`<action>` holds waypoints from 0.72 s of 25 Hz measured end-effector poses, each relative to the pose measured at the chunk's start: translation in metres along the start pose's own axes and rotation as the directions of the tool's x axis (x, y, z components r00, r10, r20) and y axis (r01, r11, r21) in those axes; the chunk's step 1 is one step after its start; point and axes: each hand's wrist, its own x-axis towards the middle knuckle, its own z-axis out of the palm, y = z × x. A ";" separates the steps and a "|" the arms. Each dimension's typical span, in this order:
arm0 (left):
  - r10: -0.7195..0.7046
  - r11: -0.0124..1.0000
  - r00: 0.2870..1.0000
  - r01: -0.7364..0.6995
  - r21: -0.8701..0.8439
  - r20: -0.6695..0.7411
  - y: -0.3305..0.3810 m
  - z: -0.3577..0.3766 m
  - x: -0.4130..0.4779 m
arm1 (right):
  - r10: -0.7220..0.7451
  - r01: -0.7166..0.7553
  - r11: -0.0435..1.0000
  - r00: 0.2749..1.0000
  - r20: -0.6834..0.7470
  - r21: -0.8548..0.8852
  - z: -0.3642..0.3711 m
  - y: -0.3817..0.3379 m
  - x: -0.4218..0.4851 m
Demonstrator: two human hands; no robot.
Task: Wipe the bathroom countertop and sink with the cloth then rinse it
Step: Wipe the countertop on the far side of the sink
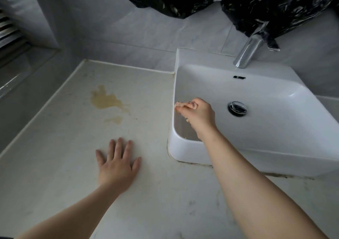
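The white square sink (275, 92) sits on the pale countertop (73, 147) at the right. My right hand (200, 114) is inside the basin against its left inner wall. Its fingers are curled round a small whitish cloth (177, 103), of which only bits show at the fingertips and under the palm. My left hand (117, 163) lies flat on the countertop, fingers spread, left of the sink's front corner. A yellowish stain (106, 100) marks the countertop beyond my left hand, with a smaller patch (114, 119) nearer.
A chrome tap (247, 52) stands behind the basin, and the drain plug (237, 108) sits in the basin floor. A black plastic bag (256, 4) hangs on the tiled wall above the tap. A louvred window (9, 31) is at far left.
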 end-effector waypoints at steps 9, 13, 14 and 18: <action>-0.002 1.000 1.000 0.001 -0.014 -0.022 -0.002 0.000 -0.001 | 0.107 -0.111 0.993 0.990 -0.093 -0.041 0.001 0.001 0.008; -0.001 1.000 1.000 0.001 -0.016 -0.011 -0.002 0.001 -0.001 | 0.109 -0.108 0.994 0.993 -0.049 0.030 0.004 0.000 0.007; -0.001 1.000 1.000 0.001 -0.010 -0.014 -0.002 0.001 -0.001 | 0.144 -0.142 0.985 0.990 -0.008 0.099 0.006 -0.001 0.007; -0.003 1.000 1.000 0.003 -0.025 -0.016 -0.003 -0.001 -0.002 | 0.288 -0.254 0.896 0.957 -0.041 0.365 0.000 0.002 0.009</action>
